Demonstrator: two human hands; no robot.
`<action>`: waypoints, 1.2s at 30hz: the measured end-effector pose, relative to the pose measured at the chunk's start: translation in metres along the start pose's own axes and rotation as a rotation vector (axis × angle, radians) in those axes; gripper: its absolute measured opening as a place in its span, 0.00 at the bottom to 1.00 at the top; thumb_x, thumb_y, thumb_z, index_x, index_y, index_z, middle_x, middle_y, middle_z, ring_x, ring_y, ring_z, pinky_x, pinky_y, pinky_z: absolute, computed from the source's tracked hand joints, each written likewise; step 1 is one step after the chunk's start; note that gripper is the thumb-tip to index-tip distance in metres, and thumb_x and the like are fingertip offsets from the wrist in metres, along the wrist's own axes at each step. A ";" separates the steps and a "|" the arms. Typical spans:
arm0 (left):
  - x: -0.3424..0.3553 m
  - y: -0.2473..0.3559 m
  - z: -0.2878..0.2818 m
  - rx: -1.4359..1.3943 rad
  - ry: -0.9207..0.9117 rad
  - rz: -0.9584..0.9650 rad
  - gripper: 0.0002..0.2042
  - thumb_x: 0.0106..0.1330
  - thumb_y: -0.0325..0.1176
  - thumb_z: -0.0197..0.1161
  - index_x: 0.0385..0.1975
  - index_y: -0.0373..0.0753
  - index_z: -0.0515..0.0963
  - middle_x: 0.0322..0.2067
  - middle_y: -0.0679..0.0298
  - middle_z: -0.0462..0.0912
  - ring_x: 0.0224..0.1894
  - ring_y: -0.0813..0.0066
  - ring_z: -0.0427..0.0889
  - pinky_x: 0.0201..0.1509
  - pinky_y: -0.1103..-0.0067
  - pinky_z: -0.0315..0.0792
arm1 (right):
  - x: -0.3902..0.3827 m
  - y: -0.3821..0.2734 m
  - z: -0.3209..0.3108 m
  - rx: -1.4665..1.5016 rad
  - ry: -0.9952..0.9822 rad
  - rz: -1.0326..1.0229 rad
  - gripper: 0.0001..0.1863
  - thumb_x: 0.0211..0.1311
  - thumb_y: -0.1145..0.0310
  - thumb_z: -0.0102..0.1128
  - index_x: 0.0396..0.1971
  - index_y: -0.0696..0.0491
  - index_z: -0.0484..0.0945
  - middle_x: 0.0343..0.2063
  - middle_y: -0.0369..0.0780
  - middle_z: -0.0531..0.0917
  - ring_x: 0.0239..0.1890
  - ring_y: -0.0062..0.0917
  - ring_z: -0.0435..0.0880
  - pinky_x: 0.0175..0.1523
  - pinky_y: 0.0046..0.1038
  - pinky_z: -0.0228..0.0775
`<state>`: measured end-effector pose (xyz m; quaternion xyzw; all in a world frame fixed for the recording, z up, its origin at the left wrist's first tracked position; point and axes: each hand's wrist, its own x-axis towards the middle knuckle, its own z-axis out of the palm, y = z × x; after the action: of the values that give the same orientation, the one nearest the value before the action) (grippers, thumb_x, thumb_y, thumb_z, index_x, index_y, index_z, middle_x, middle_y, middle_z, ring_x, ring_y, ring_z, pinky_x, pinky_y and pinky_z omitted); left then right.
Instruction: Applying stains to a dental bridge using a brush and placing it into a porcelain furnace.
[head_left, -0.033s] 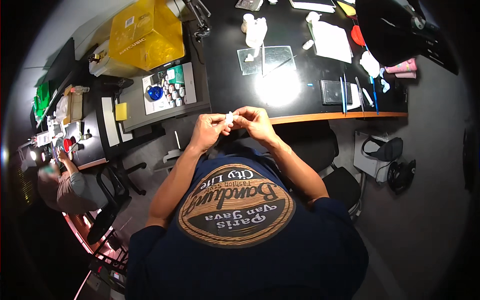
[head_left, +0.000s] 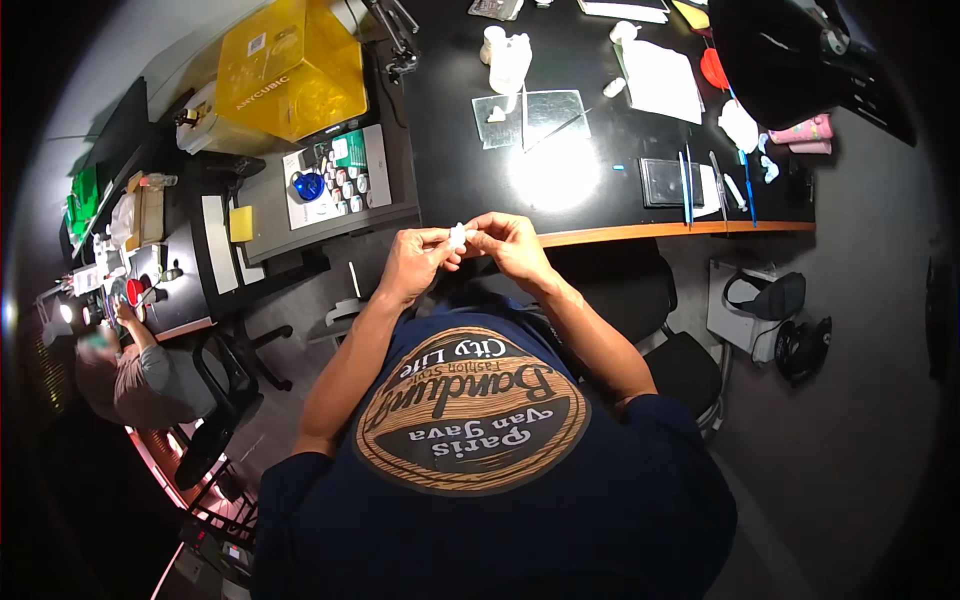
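My left hand [head_left: 412,262] and my right hand [head_left: 512,250] meet in front of the desk's wooden front edge, fingertips pinched round a small white piece [head_left: 458,237]; its exact shape is too small to tell. Beyond them on the black desk [head_left: 455,170] lie a clear glass plate [head_left: 563,105] with a small white piece and thin sticks on it, and a white lumpy object [head_left: 510,62] behind the plate.
On the right are papers [head_left: 660,80], blue-handled tools [head_left: 688,190], a dark tablet-like pad [head_left: 662,183] and a black lamp [head_left: 800,60]. At left stand a yellow box [head_left: 290,70] and a tray of pots [head_left: 340,200]. A co-worker [head_left: 150,380] sits far left. A black chair [head_left: 680,370] is beside me.
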<state>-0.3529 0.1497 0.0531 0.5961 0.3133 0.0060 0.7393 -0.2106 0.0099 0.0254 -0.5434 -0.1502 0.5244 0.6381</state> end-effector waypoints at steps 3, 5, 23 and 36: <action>-0.004 -0.008 0.001 -0.076 0.014 -0.028 0.10 0.72 0.27 0.63 0.46 0.27 0.84 0.36 0.60 0.87 0.34 0.80 0.83 0.41 0.82 0.80 | -0.001 0.007 -0.005 -0.003 0.016 0.008 0.07 0.70 0.75 0.64 0.42 0.63 0.83 0.33 0.38 0.87 0.34 0.16 0.82 0.42 0.20 0.75; -0.013 -0.012 -0.002 -0.059 0.049 -0.030 0.10 0.71 0.25 0.63 0.46 0.27 0.85 0.35 0.59 0.88 0.33 0.79 0.84 0.40 0.81 0.81 | -0.002 0.014 -0.009 -0.023 0.044 0.031 0.07 0.69 0.74 0.64 0.42 0.62 0.84 0.33 0.37 0.87 0.33 0.16 0.80 0.41 0.19 0.74; -0.249 -0.283 -0.158 -0.211 1.196 -0.517 0.13 0.66 0.27 0.69 0.45 0.25 0.84 0.32 0.56 0.87 0.29 0.73 0.87 0.33 0.77 0.84 | -0.007 0.020 -0.020 -0.197 0.062 0.193 0.06 0.70 0.72 0.63 0.43 0.56 0.83 0.32 0.35 0.85 0.33 0.14 0.81 0.41 0.18 0.73; -0.110 -0.186 -0.117 0.370 0.785 0.042 0.12 0.72 0.37 0.66 0.44 0.34 0.84 0.34 0.66 0.87 0.35 0.81 0.83 0.40 0.80 0.77 | -0.015 0.006 -0.020 -0.319 0.085 0.104 0.08 0.71 0.72 0.63 0.44 0.58 0.84 0.31 0.34 0.85 0.33 0.14 0.81 0.42 0.18 0.73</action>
<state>-0.5642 0.1563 -0.0721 0.6774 0.5543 0.1908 0.4444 -0.2041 -0.0140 0.0185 -0.6663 -0.1761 0.5029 0.5216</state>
